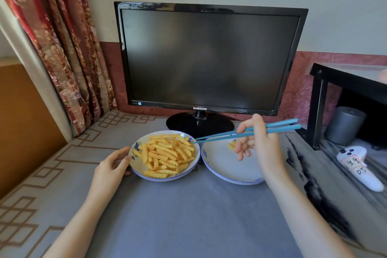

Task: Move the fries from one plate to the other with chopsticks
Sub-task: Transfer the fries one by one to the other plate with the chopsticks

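A white plate with a blue rim [136,170] stands left of centre and carries a heap of crinkle-cut fries [166,154]. My left hand [114,162] grips its left edge, thumb on the rim. Touching it on the right is a second plate [222,165] of the same kind, with a few fries [231,145] near its far side, partly hidden by my fingers. My right hand [259,142] hovers over that plate and holds a pair of blue chopsticks [272,129]. Their tips reach left to the far right edge of the fry heap.
A black monitor [207,58] on a round stand [199,124] rises right behind the plates. A patterned curtain [60,48] hangs at the left. At the right are a black shelf [326,98], a grey cup [343,124] and a white controller [359,163].
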Action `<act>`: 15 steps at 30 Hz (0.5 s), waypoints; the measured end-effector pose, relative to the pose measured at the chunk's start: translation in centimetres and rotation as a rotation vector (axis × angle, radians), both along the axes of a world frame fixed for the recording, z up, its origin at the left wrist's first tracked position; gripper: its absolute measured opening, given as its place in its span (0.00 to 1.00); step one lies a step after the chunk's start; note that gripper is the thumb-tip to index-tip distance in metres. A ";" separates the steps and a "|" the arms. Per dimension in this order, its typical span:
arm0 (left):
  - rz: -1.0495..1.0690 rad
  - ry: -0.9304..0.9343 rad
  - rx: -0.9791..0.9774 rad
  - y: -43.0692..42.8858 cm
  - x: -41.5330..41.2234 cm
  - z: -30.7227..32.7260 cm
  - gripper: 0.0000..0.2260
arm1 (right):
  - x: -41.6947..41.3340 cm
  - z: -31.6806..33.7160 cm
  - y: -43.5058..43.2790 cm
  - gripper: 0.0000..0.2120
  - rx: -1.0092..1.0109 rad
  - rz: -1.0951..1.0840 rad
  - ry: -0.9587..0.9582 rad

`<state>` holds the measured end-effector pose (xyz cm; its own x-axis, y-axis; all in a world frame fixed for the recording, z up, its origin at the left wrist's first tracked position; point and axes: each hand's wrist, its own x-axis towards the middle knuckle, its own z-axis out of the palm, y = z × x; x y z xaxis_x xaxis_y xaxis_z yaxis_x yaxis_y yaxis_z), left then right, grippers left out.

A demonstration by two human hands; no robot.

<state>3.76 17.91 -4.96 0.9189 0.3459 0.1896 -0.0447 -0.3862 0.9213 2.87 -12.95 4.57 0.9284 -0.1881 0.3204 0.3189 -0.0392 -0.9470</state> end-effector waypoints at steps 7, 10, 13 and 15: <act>0.002 0.004 0.004 0.1 0.1 0.0 0.11 | 0.4 -0.3 1.6 0.23 -0.039 0.058 0.035; 0.001 0.005 0.008 0.0 0.0 0.1 0.11 | 0.6 -0.5 1.7 0.23 -0.052 0.066 0.057; -0.001 0.000 0.005 0.0 0.0 0.1 0.11 | 0.8 -0.5 2.0 0.23 -0.055 0.061 0.065; -0.001 -0.003 0.003 0.0 0.0 0.1 0.11 | 0.9 -0.5 2.2 0.23 -0.055 0.047 0.070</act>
